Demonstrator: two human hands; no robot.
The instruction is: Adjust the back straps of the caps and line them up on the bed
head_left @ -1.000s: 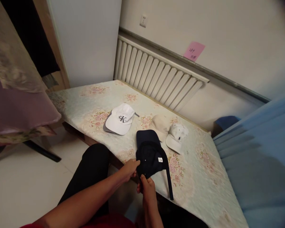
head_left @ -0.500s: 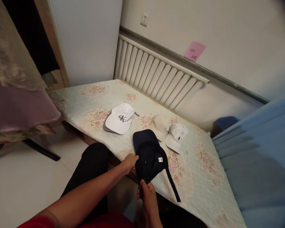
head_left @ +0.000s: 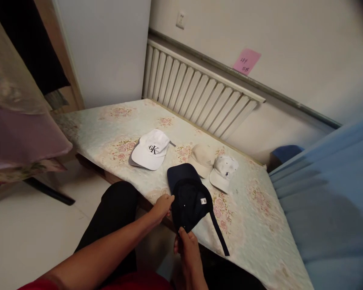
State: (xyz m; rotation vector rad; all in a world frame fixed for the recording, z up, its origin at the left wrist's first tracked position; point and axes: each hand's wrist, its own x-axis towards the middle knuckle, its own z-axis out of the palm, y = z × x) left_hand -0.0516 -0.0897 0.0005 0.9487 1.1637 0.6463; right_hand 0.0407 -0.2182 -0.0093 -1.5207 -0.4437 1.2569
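Observation:
A dark navy cap (head_left: pixel 189 197) lies at the near edge of a flower-patterned mattress (head_left: pixel 254 225), with its strap trailing to the right. My left hand (head_left: pixel 161 205) pinches the cap's left side, fingers closed on the cloth. The cap's near rim is gripped by my right hand (head_left: pixel 186 241), also closed. Farther back lie a white cap with a black logo (head_left: pixel 151 149), a beige cap (head_left: pixel 202 159) and a white cap (head_left: pixel 224 171).
A white radiator (head_left: pixel 199 98) runs along the wall behind the mattress, with a pink note (head_left: pixel 246 61) above it. Blue fabric (head_left: pixel 329 193) hangs at the right. Pink and patterned cloth (head_left: pixel 21 137) sits at the left over a pale tiled floor. My black-clad knee (head_left: pixel 117 205) is below the mattress edge.
The navy cap's strap has swung out to the right. Both hands keep their hold on the cap; the view has shifted slightly.

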